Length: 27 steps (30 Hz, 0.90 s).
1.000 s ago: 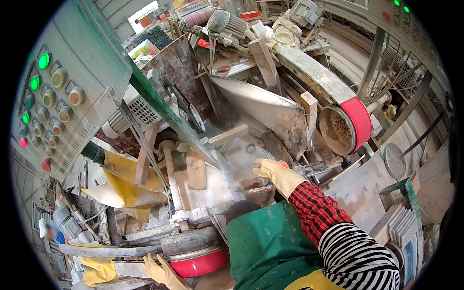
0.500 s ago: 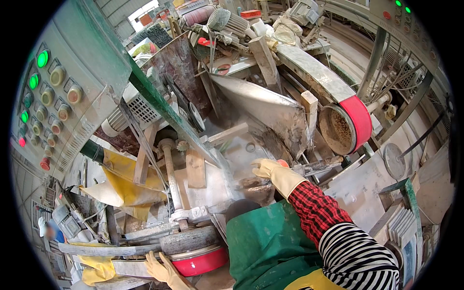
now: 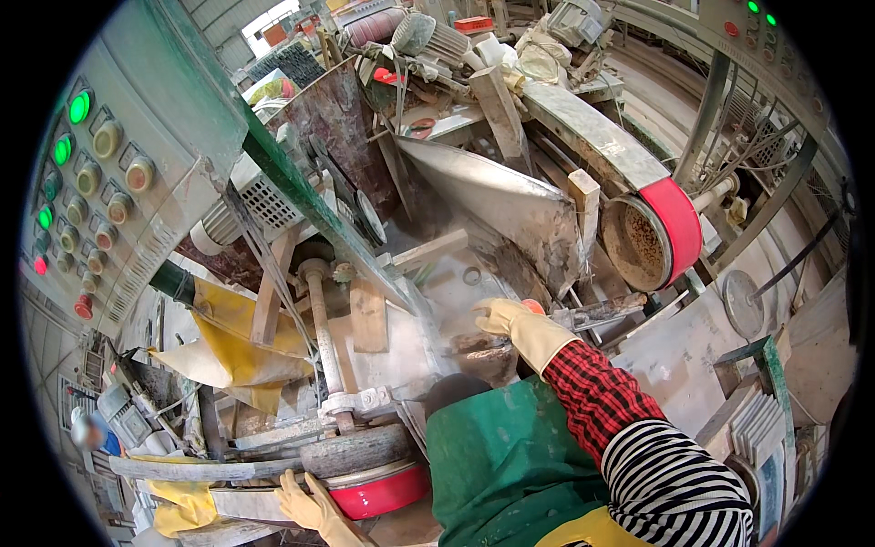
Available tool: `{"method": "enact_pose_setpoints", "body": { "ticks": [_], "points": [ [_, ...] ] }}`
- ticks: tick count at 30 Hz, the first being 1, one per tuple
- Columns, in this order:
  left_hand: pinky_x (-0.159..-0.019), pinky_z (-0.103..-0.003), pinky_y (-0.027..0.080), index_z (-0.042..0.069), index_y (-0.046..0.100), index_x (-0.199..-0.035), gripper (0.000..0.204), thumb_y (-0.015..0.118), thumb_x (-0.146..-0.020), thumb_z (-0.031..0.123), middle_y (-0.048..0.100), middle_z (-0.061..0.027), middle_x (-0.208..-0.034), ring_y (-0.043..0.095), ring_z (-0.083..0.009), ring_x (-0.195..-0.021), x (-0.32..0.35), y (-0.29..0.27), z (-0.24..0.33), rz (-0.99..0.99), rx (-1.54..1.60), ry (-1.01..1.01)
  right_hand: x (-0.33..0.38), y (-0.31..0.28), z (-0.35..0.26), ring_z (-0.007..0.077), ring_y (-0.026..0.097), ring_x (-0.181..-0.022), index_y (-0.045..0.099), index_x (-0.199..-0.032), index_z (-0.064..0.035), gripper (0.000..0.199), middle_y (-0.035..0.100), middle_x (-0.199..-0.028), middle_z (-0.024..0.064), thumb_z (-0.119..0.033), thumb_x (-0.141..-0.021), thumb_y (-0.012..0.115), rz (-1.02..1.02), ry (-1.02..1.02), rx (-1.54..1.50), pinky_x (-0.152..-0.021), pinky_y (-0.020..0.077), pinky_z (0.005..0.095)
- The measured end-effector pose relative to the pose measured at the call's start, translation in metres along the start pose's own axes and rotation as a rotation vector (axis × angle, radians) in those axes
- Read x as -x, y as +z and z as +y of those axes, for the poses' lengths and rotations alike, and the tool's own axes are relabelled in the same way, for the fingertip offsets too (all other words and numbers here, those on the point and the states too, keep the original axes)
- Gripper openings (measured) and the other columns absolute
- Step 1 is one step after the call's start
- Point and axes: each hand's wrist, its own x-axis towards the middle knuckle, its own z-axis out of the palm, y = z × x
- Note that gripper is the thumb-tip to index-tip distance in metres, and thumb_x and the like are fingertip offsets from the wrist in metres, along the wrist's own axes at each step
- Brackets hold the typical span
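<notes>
Both my hands wear cream rubber gloves. My left hand [image 3: 312, 507] lies with its fingers spread at the near end of a long pale slab edge [image 3: 244, 504], just left of a drum with a red band [image 3: 381, 492]. Further forward, my right hand [image 3: 519, 326] reaches over the dusty machine bed, palm down, fingers apart and pointing left. A small orange-red round part [image 3: 533, 306] shows right beside that glove's wrist. Below the fingers is a brown, crusted block [image 3: 481, 351]; whether they touch it I cannot tell. A green apron [image 3: 510, 456] covers my front.
A control panel [image 3: 118, 173] with lit green buttons stands at left. A green beam [image 3: 314, 214] slants across. At right, another red-banded drum [image 3: 673, 232] ends a long arm. A rusty metal sheet [image 3: 497, 196], wooden props [image 3: 369, 314] and stacked tiles [image 3: 758, 424] surround the bed. A distant person [image 3: 91, 433] appears far left.
My left hand has shifted slightly upward, its fingers still spread. The right hand stays almost in the same place.
</notes>
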Motion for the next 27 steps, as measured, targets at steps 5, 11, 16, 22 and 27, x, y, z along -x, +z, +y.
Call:
{"method": "enact_pose_setpoints", "body": {
  "ticks": [5, 11, 16, 22, 27],
  "points": [
    [-0.113, -0.05, 0.031, 0.012, 0.062, -0.131, 0.045, 0.067, -0.092, 0.034, 0.062, -0.0112, -0.135, 0.046, -0.0396, -0.135, 0.003, 0.006, -0.002, 0.026, -0.006, 0.01, 0.006, -0.004, -0.009, 0.0346, 0.061, -0.119, 0.058, -0.137, -0.0236, 0.051, 0.066, -0.126, 0.0163, -0.037, -0.088, 0.057, -0.009, 0.017, -0.018, -0.102, 0.0471, 0.043],
    [-0.113, -0.05, 0.031, 0.012, 0.063, -0.13, 0.045, 0.069, -0.09, 0.03, 0.064, -0.012, -0.131, 0.047, -0.0408, -0.134, 0.006, 0.001, 0.009, 0.035, 0.02, 0.023, 0.005, -0.002, -0.006, 0.0345, 0.061, -0.119, 0.059, -0.137, -0.0244, 0.051, 0.066, -0.127, 0.0165, -0.037, -0.088, 0.058, -0.002, 0.037, -0.021, -0.101, 0.0472, 0.0427],
    [-0.113, -0.05, 0.031, 0.01, 0.063, -0.129, 0.045, 0.07, -0.089, 0.028, 0.064, -0.0117, -0.131, 0.048, -0.0421, -0.132, 0.009, -0.001, 0.012, 0.038, 0.052, 0.057, 0.004, -0.001, -0.002, 0.0345, 0.061, -0.119, 0.058, -0.137, -0.0245, 0.051, 0.066, -0.126, 0.0173, -0.036, -0.088, 0.059, -0.006, -0.018, -0.041, -0.101, 0.0475, 0.0423],
    [-0.111, -0.051, 0.032, 0.008, 0.063, -0.128, 0.044, 0.069, -0.09, 0.03, 0.064, -0.0115, -0.131, 0.048, -0.0426, -0.131, 0.011, -0.004, 0.02, 0.024, 0.039, 0.079, 0.004, -0.001, -0.004, 0.0345, 0.061, -0.119, 0.058, -0.138, -0.0251, 0.05, 0.066, -0.127, 0.0178, -0.035, -0.089, 0.058, -0.023, 0.034, -0.019, -0.102, 0.0469, 0.0422],
    [-0.109, -0.052, 0.032, 0.008, 0.063, -0.128, 0.044, 0.067, -0.091, 0.031, 0.064, -0.0111, -0.13, 0.048, -0.043, -0.131, 0.013, -0.004, 0.024, 0.021, 0.021, 0.089, 0.007, -0.003, -0.009, 0.0342, 0.06, -0.121, 0.057, -0.138, -0.0255, 0.05, 0.065, -0.129, 0.0181, -0.034, -0.089, 0.057, -0.043, 0.049, -0.046, -0.103, 0.046, 0.0422]
  ]
}}
